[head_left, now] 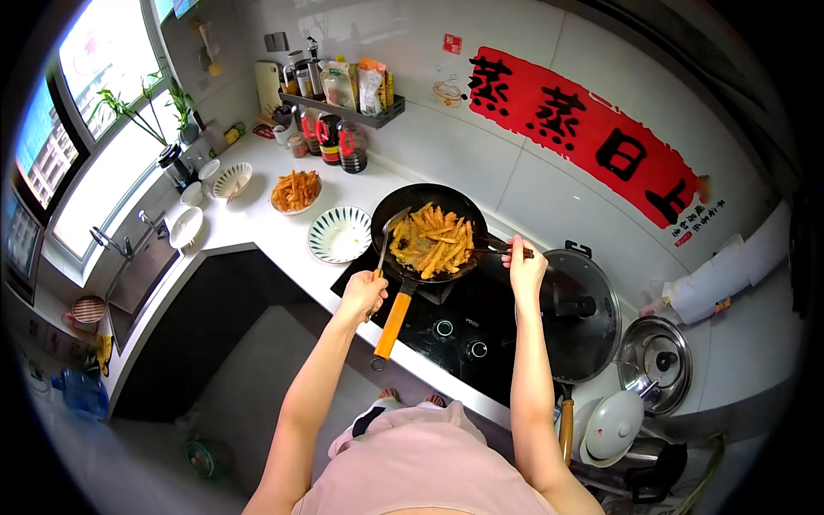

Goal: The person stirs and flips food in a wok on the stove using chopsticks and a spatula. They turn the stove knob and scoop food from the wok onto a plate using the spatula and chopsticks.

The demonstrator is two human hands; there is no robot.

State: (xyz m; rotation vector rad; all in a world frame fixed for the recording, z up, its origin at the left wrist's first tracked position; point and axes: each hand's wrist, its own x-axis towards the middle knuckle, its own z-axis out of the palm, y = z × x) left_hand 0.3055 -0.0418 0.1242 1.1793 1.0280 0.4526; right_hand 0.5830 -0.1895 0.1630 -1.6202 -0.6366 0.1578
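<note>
A black frying pan (395, 196) with a wooden handle (393, 326) sits on the stove. Golden fried strips (445, 249) lie in bubbling oil inside it. My left hand (364, 295) is closed around a long-handled metal spatula (384, 249), whose head reaches into the pan's left side. From the other side, my right hand (524, 264) grips dark chopsticks (493, 247), their tips among the strips. Left of the pan stands a white bowl with a green striped rim (341, 234). Behind that bowl, a plate is heaped with browned strips (296, 190).
The black cooktop (446, 319) lies under both forearms. A large lidded pan (573, 309) occupies its right side, with a steel lid (657, 365) and a white pot (614, 427) beyond. Bottles (352, 148) line the back wall. The sink (142, 273) is far left.
</note>
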